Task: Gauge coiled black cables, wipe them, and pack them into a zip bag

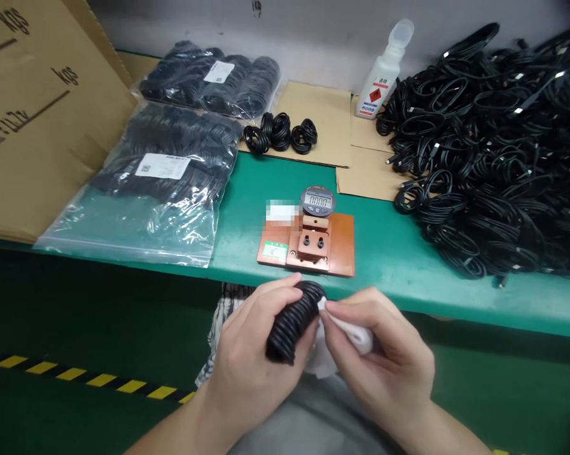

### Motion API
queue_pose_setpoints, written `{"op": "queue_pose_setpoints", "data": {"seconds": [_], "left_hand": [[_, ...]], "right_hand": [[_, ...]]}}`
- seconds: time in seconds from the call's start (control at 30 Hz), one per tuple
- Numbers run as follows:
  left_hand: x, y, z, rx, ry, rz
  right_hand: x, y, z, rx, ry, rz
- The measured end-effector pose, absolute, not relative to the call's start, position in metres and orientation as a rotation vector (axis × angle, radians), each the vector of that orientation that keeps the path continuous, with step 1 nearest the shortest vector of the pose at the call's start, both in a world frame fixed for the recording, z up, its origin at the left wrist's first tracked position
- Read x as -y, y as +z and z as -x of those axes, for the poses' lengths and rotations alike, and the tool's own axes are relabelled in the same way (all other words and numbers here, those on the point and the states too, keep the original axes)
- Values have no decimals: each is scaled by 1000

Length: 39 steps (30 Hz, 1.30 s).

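Observation:
My left hand [254,341] is closed around a coiled black cable [294,322], held just in front of the table's near edge. Between the thumb and fingers of my right hand [384,344] a white cloth [354,335] is pinched. A corner of that cloth touches the right side of the coil. Behind my hands, an orange-brown fixture [313,243] with a round digital gauge [318,201] reading zeros sits on the green table [384,246].
Clear bags of coiled cables [171,170] lie at left beside a large cardboard box [43,114]. Several loose coils [281,131] rest on cardboard [323,107]. A white bottle [380,76] with an open cap stands at the back. A big cable heap [493,158] covers the right side.

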<state>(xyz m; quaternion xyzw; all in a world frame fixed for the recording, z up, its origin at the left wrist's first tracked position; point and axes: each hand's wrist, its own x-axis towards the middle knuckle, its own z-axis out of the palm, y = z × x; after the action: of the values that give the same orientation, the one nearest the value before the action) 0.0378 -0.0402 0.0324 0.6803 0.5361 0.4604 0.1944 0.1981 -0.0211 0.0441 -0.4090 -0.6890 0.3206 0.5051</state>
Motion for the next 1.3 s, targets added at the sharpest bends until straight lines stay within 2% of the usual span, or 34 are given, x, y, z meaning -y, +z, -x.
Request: {"op": "queue_pose_setpoints", "data": {"seconds": [0.2, 0.37, 0.5, 0.6, 0.73, 0.9, 1.13, 1.3], "left_hand": [[41, 31, -38, -1401, 1250, -2047], [40, 34, -36, -1489, 1274, -1964], [42, 33, -38, -1390, 1231, -1997], [45, 34, -41, -1408, 1230, -1821], [48, 41, -39, -1443, 1212, -1537], [45, 46, -36, -1444, 1195, -1413], [40, 46, -37, -1473, 1179, -1390], [39, 48, -37, -1445, 1182, -1401]], "right_hand": [[20, 44, -199, 1633, 709, 986], [22, 42, -199, 1644, 781, 976], [18, 45, -199, 1610, 762, 980], [13, 48, -205, 1506, 785, 1025], [14, 48, -221, 1237, 960, 1060], [22, 46, -235, 1168, 1311, 831], [28, 38, -233, 1058, 1519, 786], [24, 41, -243, 1289, 1563, 878]]}}
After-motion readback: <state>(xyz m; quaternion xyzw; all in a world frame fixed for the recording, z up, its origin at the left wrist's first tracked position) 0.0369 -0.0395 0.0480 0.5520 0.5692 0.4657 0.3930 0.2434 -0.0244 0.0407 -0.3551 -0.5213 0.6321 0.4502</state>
